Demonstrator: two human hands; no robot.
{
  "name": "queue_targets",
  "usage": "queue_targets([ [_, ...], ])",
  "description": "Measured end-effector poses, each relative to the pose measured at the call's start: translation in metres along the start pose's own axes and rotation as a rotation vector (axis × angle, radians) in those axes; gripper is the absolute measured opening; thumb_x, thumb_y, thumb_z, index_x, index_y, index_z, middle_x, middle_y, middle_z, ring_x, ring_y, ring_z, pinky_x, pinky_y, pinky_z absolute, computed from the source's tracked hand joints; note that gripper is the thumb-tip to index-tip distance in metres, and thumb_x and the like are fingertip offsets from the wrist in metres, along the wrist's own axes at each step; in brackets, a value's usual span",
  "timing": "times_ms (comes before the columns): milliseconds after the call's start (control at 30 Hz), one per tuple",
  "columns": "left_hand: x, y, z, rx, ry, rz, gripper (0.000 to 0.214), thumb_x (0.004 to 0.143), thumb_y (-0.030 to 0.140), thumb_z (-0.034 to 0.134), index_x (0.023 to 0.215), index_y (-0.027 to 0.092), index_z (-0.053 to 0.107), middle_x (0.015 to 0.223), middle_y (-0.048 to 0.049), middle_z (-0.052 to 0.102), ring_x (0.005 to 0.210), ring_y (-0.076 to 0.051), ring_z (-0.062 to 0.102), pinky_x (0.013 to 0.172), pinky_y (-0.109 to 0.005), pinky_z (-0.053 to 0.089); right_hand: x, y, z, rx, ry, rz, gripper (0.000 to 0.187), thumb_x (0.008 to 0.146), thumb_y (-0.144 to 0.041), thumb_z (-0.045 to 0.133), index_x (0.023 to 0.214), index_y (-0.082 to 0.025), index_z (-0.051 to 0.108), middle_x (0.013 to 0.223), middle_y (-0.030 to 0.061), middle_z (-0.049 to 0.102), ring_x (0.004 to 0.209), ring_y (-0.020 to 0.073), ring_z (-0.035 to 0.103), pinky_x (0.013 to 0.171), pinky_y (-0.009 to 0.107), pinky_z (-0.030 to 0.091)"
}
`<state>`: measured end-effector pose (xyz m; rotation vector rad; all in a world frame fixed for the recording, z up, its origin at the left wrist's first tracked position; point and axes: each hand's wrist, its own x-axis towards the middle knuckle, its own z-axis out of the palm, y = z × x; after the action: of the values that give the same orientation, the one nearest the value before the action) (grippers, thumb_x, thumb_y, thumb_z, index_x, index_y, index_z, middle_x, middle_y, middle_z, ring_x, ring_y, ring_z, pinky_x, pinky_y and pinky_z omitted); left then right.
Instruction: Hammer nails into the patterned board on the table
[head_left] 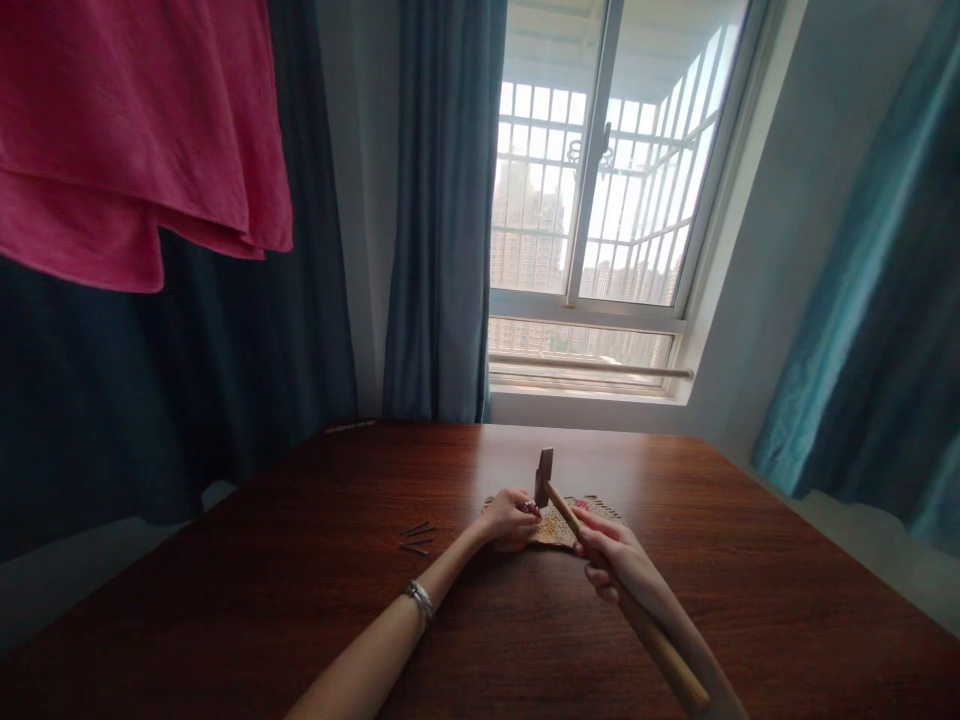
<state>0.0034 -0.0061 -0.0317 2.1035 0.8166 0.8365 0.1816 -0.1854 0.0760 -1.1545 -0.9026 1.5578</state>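
My right hand (611, 555) is wrapped round the wooden handle of a hammer (544, 476), whose metal head points up and down above a patterned mat (555, 530). The mat is tan with dark spots, yellow and pink patches and small slots along its edge. Over the mat's left side my left hand (511, 515) is closed in a pinch, right beside the lower end of the hammer head. What its fingers hold is too small to make out. Left of that hand lie several thin dark nails (417, 547) on the table.
A brown wooden table (300, 600) extends under both arms to the wall. Behind it are a barred window (592, 180) and blue curtains (446, 200). A pink cloth (135, 130) hangs at the upper left.
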Motion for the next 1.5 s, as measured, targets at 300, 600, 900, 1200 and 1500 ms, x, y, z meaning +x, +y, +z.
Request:
queue_targets([
  [300, 0.0004, -0.0008, 0.0016, -0.007, 0.018, 0.009, 0.019, 0.066, 0.03, 0.07, 0.07, 0.011, 0.072, 0.067, -0.002, 0.059, 0.063, -0.01, 0.051, 0.057, -0.018, 0.038, 0.001, -0.0029, -0.0034, 0.019, -0.033, -0.005, 0.071, 0.072, -0.033, 0.064, 0.136, -0.019, 0.038, 0.063, -0.0035, 0.053, 0.033, 0.0036, 0.04, 0.028, 0.014, 0.022],
  [600, -0.0012, 0.0037, -0.0004, -0.019, 0.012, -0.032, 0.021, 0.064, 0.031, 0.072, 0.069, 0.01, 0.072, 0.072, -0.0053, 0.061, 0.063, -0.011, 0.051, 0.057, -0.02, 0.038, -0.0031, -0.0076, 0.0018, -0.017, 0.007, -0.069, 0.069, 0.07, -0.037, 0.066, 0.133, -0.019, 0.043, 0.065, -0.0033, 0.053, 0.033, 0.0032, 0.039, 0.027, 0.015, 0.023],
  [900, 0.0024, 0.0024, -0.0003, -0.112, -0.041, -0.062, 0.03, 0.06, 0.038, 0.074, 0.064, 0.009, 0.069, 0.065, -0.0023, 0.058, 0.061, -0.011, 0.051, 0.056, -0.022, 0.036, -0.0017, -0.0062, 0.0004, 0.008, -0.02, -0.123, 0.07, 0.069, -0.038, 0.068, 0.131, -0.018, 0.044, 0.065, -0.0034, 0.053, 0.033, 0.0032, 0.039, 0.027, 0.014, 0.022],
  [1200, 0.0015, 0.0049, 0.0014, -0.15, -0.03, -0.103, 0.029, 0.057, 0.038, 0.075, 0.063, 0.01, 0.069, 0.065, -0.0008, 0.058, 0.061, -0.011, 0.051, 0.056, -0.021, 0.037, -0.0018, -0.0059, 0.0002, 0.016, -0.052, -0.098, 0.071, 0.068, -0.037, 0.068, 0.132, -0.017, 0.044, 0.066, -0.0023, 0.054, 0.033, 0.0034, 0.04, 0.026, 0.015, 0.023],
  [1500, 0.0022, 0.0047, 0.0038, -0.15, -0.016, -0.133, 0.024, 0.056, 0.034, 0.074, 0.06, 0.012, 0.069, 0.064, 0.0007, 0.058, 0.06, -0.01, 0.051, 0.056, -0.019, 0.037, 0.0005, -0.0014, -0.0052, 0.046, -0.06, -0.099, 0.071, 0.067, -0.038, 0.07, 0.132, -0.02, 0.045, 0.067, -0.0025, 0.054, 0.034, 0.0026, 0.039, 0.027, 0.014, 0.022],
])
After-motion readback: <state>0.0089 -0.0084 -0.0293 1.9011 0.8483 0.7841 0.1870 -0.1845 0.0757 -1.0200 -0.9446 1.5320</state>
